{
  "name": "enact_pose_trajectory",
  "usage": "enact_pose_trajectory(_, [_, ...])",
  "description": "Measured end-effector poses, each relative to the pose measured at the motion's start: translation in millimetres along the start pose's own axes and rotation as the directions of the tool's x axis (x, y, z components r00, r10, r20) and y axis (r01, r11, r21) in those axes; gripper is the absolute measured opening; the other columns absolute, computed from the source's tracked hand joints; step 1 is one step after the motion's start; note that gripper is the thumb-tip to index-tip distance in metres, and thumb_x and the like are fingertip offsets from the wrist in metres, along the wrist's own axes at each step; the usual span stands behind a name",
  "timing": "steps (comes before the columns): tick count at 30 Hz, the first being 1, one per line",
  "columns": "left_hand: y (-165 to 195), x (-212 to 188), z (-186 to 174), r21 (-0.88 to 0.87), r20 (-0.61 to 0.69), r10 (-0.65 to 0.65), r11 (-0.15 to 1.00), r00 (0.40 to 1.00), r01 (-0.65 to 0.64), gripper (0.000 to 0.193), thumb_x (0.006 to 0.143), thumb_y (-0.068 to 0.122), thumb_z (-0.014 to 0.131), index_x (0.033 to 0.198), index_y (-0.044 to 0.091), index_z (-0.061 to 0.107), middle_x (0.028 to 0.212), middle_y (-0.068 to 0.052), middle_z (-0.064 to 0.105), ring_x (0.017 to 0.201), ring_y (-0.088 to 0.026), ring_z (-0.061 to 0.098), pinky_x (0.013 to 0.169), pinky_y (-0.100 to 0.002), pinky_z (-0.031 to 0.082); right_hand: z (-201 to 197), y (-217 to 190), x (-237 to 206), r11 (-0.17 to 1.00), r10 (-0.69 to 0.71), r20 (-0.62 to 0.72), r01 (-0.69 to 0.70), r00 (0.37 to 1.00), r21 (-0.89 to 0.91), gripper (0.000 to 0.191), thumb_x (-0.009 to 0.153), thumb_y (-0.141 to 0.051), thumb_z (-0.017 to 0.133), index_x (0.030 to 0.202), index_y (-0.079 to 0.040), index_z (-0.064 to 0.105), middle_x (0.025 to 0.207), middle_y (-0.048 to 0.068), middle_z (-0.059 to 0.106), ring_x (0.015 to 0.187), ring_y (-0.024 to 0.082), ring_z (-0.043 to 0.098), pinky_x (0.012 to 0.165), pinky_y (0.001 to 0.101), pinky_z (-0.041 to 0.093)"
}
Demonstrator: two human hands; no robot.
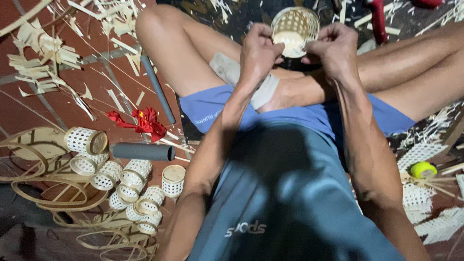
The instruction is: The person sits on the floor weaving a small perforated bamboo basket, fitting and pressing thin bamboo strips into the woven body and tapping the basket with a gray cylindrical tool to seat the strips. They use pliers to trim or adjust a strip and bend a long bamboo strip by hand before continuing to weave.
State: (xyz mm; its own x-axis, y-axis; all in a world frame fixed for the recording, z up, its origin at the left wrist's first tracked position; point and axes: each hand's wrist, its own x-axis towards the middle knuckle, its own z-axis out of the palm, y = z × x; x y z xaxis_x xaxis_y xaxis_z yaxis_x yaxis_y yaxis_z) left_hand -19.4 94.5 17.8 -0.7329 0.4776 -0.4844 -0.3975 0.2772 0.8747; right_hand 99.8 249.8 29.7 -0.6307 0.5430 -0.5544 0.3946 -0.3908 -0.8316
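Left hand (258,50) and right hand (335,48) each keep a closed grip on the small woven basket (295,29), held above the crossed legs.

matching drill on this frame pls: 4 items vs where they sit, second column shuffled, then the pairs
Things:
1. small woven basket
2. red cloth
3. grey tube
4. yellow-green ball

Places:
A. floor, right edge of view, among strips
B. held between left hand and right hand
C. floor, just above the grey tube
D. floor, beside the pile of finished cups

Pairs: 1-B, 2-C, 3-D, 4-A
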Motion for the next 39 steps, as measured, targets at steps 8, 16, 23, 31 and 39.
enact_pose_trajectory(8, [16, -6, -4, -0.091, 0.045, -0.052, 0.994, 0.998, 0.056, 0.037, 0.074, -0.011, 0.071, 0.103, 0.001, 0.052, 0.063, -0.002, 0.057, 0.050, -0.009, 0.057, 0.039, -0.027, 0.049, 4, 8, 2, 0.999, -0.041, -0.024, 0.041, 0.999, -0.010, 0.026, 0.083, 0.012, 0.074, 0.091, -0.001, 0.052, 0.083, 0.005, 0.057, 0.067, 0.015, 0.067, 0.058, 0.0341, 0.067])
enact_pose_trajectory(16, [21, -7, -3, 0.087, -0.023, -0.047, 0.995, 0.999, 0.048, 0.046, 0.072, -0.005, 0.074, 0.112, 0.004, 0.054, 0.071, -0.001, 0.057, 0.054, -0.010, 0.065, 0.041, -0.027, 0.056, 9, -3, -1, 0.983, -0.081, -0.010, 0.078, 0.997, -0.168, 0.023, 0.085, 0.005, 0.073, 0.091, 0.000, 0.052, 0.083, 0.004, 0.058, 0.068, 0.015, 0.067, 0.057, 0.0339, 0.066])
enact_pose_trajectory(23, [11, 0, -7, 0.503, -0.075, 0.419, 0.800, 0.905, -0.328, 0.040, 0.080, 0.012, 0.077, 0.119, 0.006, 0.070, 0.077, -0.010, 0.063, 0.076, -0.027, 0.065, 0.071, -0.038, 0.054, 1, -20, 10, 0.621, -0.402, 0.112, 0.361, 0.909, -0.696, 0.019, 0.094, -0.013, 0.079, 0.098, 0.005, 0.073, 0.079, 0.018, 0.070, 0.069, 0.025, 0.069, 0.062, 0.0379, 0.053])
enact_pose_trajectory(31, [11, -7, -10, 0.505, -0.090, 0.329, 0.829, 0.940, -0.242, 0.038, 0.085, 0.012, 0.068, 0.122, 0.008, 0.074, 0.082, -0.016, 0.062, 0.079, -0.031, 0.065, 0.075, -0.042, 0.054, 6, -44, 10, 0.561, -0.479, 0.159, 0.440, 0.863, -0.701, 0.021, 0.099, -0.016, 0.075, 0.096, 0.004, 0.075, 0.084, 0.022, 0.070, 0.076, 0.033, 0.070, 0.066, 0.0401, 0.054])
enact_pose_trajectory(39, [40, -5, -27, 0.533, -0.128, 0.306, 0.823, 0.943, -0.195, 0.042, 0.078, 0.017, 0.080, 0.116, 0.001, 0.072, 0.083, -0.012, 0.065, 0.078, -0.027, 0.066, 0.072, -0.039, 0.054, 28, -66, 77, 0.144, -0.603, 0.245, 0.406, 0.759, -0.903, 0.026, 0.088, -0.020, 0.084, 0.081, 0.003, 0.074, 0.070, 0.020, 0.069, 0.061, 0.032, 0.072, 0.058, 0.0414, 0.057])
